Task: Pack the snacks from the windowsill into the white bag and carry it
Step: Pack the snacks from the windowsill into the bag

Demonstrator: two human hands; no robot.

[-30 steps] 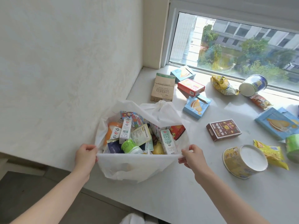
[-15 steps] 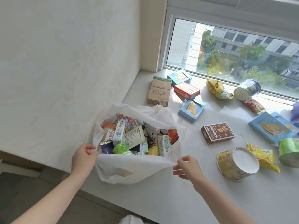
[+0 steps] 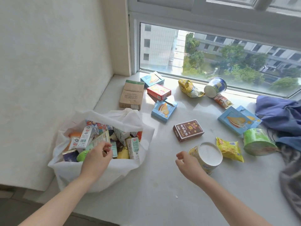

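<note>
White bag [image 3: 104, 175] soft matt fabric; brown box [image 3: 131, 95] plain cardboard; windowsill [image 3: 162, 193] smooth.

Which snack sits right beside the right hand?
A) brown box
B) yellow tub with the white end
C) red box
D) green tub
B: the yellow tub lies immediately next to the right hand, nearly touching its fingers, while the other three sit clearly farther away.

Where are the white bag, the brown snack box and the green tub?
White fabric bag [image 3: 123, 172]: head view, front wall.
Brown rectangular cardboard snack box [image 3: 189, 130]: head view, top face.
Green round tub [image 3: 259, 141]: head view, side wall.
</note>
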